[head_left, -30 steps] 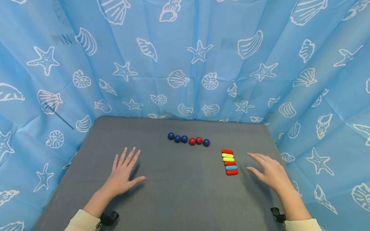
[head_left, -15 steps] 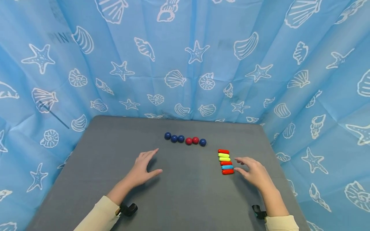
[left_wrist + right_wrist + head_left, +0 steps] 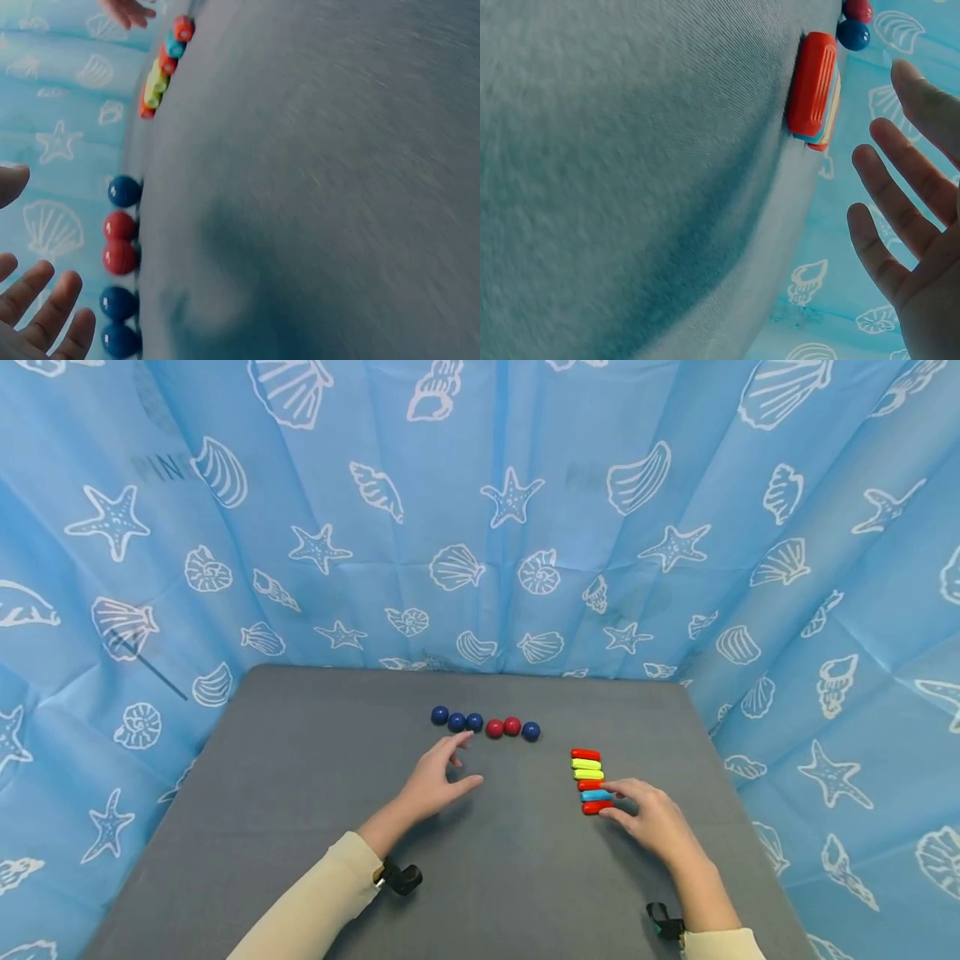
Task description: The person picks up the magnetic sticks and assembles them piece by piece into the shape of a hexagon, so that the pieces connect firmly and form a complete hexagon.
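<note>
- The left hand [image 3: 433, 781] is stretched forward over the middle of the table, palm down, its fingers [image 3: 46, 301] straight and loosely spread, the thumb held out to the side. It holds nothing.
- The left forearm comes in slantwise from the lower left in a cream sleeve [image 3: 307, 902], with a black strap at the wrist.
- The right hand [image 3: 651, 817] hovers low, fingers [image 3: 889, 176] extended and slightly apart, gripping nothing.
- The right forearm runs back to the lower right, sleeve and strap at its wrist.

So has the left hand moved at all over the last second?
Yes. The left hand has travelled forward and to the right across the grey table, toward the row of balls; its fingertips now reach just short of the blue ones.
</note>
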